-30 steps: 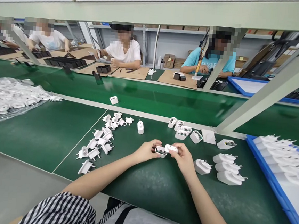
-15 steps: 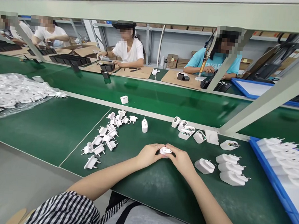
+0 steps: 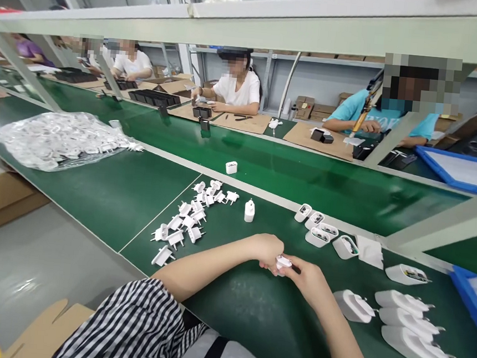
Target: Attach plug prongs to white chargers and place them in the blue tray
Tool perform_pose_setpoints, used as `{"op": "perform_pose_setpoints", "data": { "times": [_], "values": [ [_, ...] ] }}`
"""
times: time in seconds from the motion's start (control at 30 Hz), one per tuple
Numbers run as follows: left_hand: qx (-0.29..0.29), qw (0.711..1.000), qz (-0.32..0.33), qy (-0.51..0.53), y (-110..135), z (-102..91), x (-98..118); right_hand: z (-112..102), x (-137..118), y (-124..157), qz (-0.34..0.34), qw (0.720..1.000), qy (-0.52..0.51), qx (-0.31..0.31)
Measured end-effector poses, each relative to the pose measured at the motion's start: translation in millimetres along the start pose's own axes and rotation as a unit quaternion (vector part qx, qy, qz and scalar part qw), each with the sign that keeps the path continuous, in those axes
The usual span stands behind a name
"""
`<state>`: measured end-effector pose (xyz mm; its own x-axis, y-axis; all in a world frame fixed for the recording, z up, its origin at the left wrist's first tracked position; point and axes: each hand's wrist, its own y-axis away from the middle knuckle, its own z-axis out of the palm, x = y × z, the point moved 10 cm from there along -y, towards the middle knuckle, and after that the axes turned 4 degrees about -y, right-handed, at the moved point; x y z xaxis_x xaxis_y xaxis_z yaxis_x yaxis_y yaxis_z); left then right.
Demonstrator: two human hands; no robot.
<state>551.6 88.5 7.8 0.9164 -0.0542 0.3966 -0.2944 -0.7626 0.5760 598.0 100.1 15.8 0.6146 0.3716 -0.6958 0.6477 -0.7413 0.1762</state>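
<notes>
Between my two hands, above the green table (image 3: 232, 295), is a white plug adapter (image 3: 283, 262) with its plug face upward. My left hand (image 3: 268, 249) is closed around its left side, with the fingers curled. On the other side the thumb and fingers of my right hand (image 3: 305, 279) pinch it. Left of my hands lie several loose white two-pin plug caps (image 3: 183, 224). A single white adapter (image 3: 249, 211) stands upright behind my left hand. Open white housings (image 3: 317, 234) with parts inside sit beyond my right hand. Closed adapters (image 3: 410, 336) lie at the right.
A clear plastic bag (image 3: 66, 140) full of white plug pieces lies far left. One housing (image 3: 231, 168) sits on the green belt behind the light rail. A blue tray (image 3: 473, 294) is at the right edge. A slanting post (image 3: 448, 214) rises at right. Co-workers sit across the belt.
The view has swung left, so the tabletop things appear further right. My left hand has turned over and curled round the adapter; both hands still hold it.
</notes>
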Motion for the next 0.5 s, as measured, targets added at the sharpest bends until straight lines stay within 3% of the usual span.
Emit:
{"op": "perform_pose_setpoints", "data": {
  "times": [0.07, 0.2, 0.27, 0.33, 0.4, 0.5],
  "values": [
    [0.041, 0.999, 0.022, -0.028, 1, -0.9, 2, 1, 0, 0, 0.0, 1.0, 0.009, -0.001],
    [0.204, 0.977, 0.061, -0.024, 22, -2.1, 6, 1, -14, 5, -0.029, 0.998, 0.049, -0.008],
    [0.236, 0.971, 0.038, -0.017, 36, 1.2, -5, 2, -19, 15, -0.035, 0.996, 0.078, -0.014],
    [0.249, 0.965, -0.08, -0.036, 52, -4.9, -42, 1, -17, 29, -0.028, 0.993, 0.112, -0.015],
    [0.274, 0.929, -0.24, -0.06, 78, -25.3, -95, -5, -9, 46, -0.021, 0.989, 0.143, 0.002],
    [0.306, 0.882, -0.35, -0.073, 109, -58.7, -156, -23, 16, 70, 0.003, 0.983, 0.174, 0.057]
  ]
}}
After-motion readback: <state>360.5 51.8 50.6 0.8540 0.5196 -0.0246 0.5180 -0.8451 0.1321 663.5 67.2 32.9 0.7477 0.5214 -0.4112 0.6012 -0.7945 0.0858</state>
